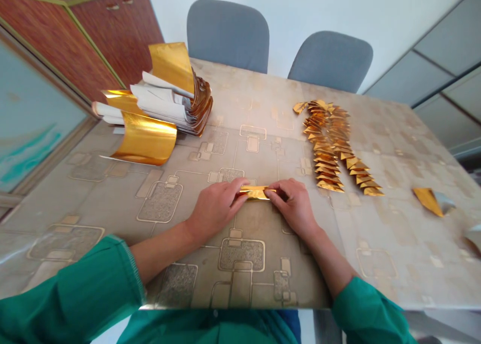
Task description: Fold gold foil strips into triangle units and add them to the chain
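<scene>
A narrow folded strip of gold foil paper (256,192) lies on the patterned table (240,254) in front of me. My left hand (214,206) pinches its left end and my right hand (295,204) pinches its right end, fingers closed on the strip. Both forearms wear green sleeves.
A stack of gold and white paper sheets (169,101) stands at the far left, with one curled gold sheet (145,139) in front of it. Two rows of folded gold pieces (332,146) lie to the right. A loose folded gold piece (430,200) lies far right. Two grey chairs (229,33) stand behind the table.
</scene>
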Motion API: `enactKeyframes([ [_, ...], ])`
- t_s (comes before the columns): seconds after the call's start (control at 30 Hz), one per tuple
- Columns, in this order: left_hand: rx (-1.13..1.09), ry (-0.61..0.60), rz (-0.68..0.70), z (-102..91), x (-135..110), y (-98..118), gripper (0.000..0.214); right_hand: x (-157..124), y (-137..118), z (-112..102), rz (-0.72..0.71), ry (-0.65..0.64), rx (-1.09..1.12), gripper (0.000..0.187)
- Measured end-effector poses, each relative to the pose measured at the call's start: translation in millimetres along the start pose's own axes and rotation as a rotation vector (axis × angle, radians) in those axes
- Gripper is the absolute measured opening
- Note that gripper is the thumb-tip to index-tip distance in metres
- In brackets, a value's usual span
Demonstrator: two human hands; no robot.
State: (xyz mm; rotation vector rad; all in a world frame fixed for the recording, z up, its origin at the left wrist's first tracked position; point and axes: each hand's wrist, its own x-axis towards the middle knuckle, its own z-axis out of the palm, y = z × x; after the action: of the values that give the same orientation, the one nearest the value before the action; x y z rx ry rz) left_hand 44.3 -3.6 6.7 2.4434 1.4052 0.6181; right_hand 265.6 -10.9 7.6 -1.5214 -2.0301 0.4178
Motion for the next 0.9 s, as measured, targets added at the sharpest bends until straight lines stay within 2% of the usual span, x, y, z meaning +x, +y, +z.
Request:
enactKeyframes([
  [0.23,0.079,0.003,-0.04,-1.6,4.6,-1.4,0.019,0.7,3.7,6.7,0.028,-0.002,-0.128,0.024],
  [0.33,0.131,0.008,0.056,-4.6,7.4,-2.1,0.014,1.6,1.7,7.9,0.021,0.012,-0.181,0.024],
  [0.43,0.166,0.024,0.234,-5.4,4.3,4.3,0.015,1.7,-0.2,8.4,0.009,0.03,-0.21,0.027],
  [0.53,0.177,0.022,0.369,-0.2,-8.5,16.5,0.032,1.2,-1.5,8.5,-0.001,0.049,-0.225,0.031],
  [0.67,0.22,-0.087,0.367,11.3,-29.0,28.4,0.073,1.4,-2.4,8.7,0.001,0.061,-0.225,0.033],
  [0.73,0.243,-0.132,0.347,15.3,-34.7,29.7,0.081,1.8,-2.6,9.0,0.006,0.061,-0.223,0.032],
  [0.9,0.239,-0.163,0.325,18.6,-36.9,28.1,0.084,1.9,-1.9,10.3,0.005,0.064,-0.238,0.031],
])
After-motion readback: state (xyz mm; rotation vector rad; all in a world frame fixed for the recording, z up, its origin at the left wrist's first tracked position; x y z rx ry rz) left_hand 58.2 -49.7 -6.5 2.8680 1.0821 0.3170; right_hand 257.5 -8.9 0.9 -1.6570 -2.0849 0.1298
